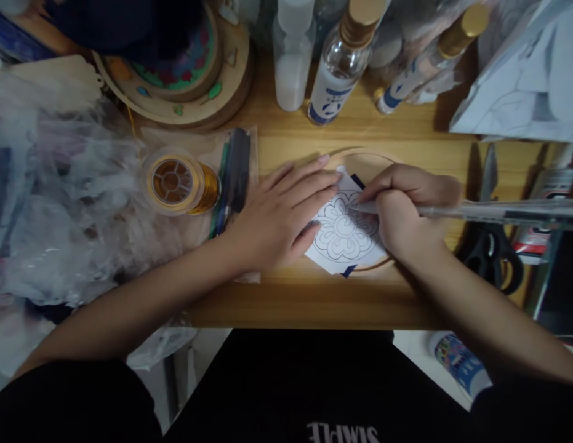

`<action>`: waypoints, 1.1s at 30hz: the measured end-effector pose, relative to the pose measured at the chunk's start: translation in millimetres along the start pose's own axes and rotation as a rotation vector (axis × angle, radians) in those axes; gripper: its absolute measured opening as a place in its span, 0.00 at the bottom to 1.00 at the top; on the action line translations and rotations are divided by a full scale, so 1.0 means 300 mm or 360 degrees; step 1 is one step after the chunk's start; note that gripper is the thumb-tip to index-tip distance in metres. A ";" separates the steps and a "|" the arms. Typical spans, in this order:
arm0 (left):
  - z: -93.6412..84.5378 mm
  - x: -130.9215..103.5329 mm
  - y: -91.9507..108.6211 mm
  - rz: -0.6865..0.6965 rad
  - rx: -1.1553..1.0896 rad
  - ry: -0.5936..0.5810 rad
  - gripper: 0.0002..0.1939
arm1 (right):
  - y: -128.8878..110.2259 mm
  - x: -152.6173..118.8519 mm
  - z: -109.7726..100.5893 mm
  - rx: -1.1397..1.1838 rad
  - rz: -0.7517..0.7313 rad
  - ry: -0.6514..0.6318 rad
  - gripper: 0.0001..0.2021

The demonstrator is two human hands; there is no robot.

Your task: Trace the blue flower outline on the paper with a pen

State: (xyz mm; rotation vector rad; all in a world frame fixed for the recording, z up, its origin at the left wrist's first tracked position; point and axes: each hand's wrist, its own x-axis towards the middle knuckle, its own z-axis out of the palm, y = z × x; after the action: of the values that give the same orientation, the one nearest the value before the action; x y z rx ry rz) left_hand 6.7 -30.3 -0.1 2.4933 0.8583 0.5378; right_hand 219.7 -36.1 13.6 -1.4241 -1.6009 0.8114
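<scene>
White patterned paper (345, 229) just below the right grip (376, 206), closed around a pen (434, 210).

White paper (345, 240), black floral outline, atop round wood

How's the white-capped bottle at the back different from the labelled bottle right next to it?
The white-capped bottle has a pale, cloudy body, while the labelled bottle has clear glass-like walls above its label. The white-capped bottle shows no label on the visible side; the labelled bottle wears a white and blue one. The labelled bottle's cap is brownish gold, not white. Both stand capped on the wooden table.
</scene>
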 end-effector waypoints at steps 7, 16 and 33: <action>0.000 0.000 0.002 -0.0004 -0.0001 -0.0004 0.22 | -0.002 -0.002 -0.003 -0.0049 -0.0038 0.0006 0.12; 0.002 -0.003 -0.004 0.0023 -0.0012 0.0000 0.23 | 0.005 0.003 -0.002 -0.0041 -0.0103 -0.0027 0.12; 0.005 -0.003 -0.003 0.0005 -0.0067 0.0004 0.25 | 0.005 -0.001 -0.004 -0.0023 -0.0088 -0.0070 0.14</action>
State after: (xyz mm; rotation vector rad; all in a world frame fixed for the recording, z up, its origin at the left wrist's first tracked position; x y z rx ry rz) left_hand 6.4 -30.6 -2.1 2.4567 0.8358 0.5547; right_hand 221.5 -36.2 12.9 -1.3746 -1.6751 0.8052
